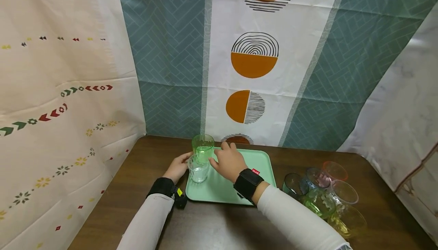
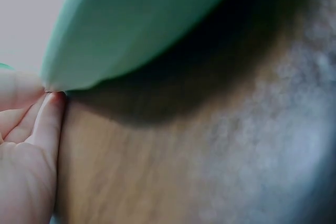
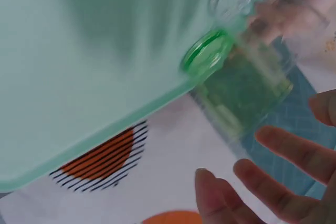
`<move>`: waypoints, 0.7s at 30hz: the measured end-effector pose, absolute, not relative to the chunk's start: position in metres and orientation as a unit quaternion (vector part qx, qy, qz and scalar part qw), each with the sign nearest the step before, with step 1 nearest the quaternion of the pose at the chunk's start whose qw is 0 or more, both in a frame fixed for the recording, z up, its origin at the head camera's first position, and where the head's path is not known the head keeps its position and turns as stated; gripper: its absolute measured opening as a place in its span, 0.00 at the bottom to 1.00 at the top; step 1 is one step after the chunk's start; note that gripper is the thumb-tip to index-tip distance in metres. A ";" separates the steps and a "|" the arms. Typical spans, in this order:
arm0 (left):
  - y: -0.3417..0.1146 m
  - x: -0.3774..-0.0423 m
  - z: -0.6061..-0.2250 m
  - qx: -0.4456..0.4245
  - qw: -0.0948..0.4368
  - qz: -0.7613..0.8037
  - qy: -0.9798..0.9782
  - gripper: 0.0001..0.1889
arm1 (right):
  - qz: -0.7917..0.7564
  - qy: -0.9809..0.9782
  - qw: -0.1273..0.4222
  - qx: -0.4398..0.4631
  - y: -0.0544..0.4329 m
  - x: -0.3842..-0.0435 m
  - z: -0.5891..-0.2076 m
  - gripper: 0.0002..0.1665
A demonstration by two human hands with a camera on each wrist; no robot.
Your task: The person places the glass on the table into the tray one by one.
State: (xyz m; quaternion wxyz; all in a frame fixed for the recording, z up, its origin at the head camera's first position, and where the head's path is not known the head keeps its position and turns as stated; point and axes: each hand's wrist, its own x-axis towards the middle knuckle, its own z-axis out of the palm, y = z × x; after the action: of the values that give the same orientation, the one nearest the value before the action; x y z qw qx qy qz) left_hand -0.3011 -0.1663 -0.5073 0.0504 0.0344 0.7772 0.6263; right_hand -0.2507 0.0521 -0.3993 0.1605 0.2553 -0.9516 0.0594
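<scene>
A green tray [image 1: 222,189] lies on the table. On its left part stand a green glass [image 1: 203,143] at the back and a clear glass [image 1: 198,170] in front of it. At the tray's left edge my left hand [image 1: 176,169] is beside the clear glass; the left wrist view shows its thumb and fingers pinching the tray rim [image 2: 105,66]. My right hand [image 1: 230,163] hovers over the tray, right of the green glass. Its fingers [image 3: 289,150] are spread and apart from both glasses, with nothing between them.
At the right of the wooden table [image 1: 150,155] stands a group of coloured glasses: a dark one [image 1: 293,185], a green one [image 1: 318,204], a yellow one [image 1: 345,221], a red-rimmed one [image 1: 335,171] and others. A patterned curtain [image 1: 171,71] hangs behind the table.
</scene>
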 end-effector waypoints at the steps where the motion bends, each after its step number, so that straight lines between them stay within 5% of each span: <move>1: -0.166 -0.301 -0.507 0.035 0.052 0.628 0.775 0.27 | 0.063 -0.953 0.158 0.249 0.058 -0.251 -0.399 0.18; 21: -0.171 -0.310 -0.516 0.047 0.063 0.641 0.764 0.29 | 0.088 -0.986 0.036 0.135 0.156 -0.243 -0.374 0.18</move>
State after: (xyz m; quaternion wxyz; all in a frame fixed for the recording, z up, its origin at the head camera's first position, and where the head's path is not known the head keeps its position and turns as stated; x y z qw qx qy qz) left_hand -0.3103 -0.1711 -0.5162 0.0635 0.0469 0.7638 0.6406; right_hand -0.2428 0.1557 -0.3744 0.0362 0.1350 -0.9863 0.0877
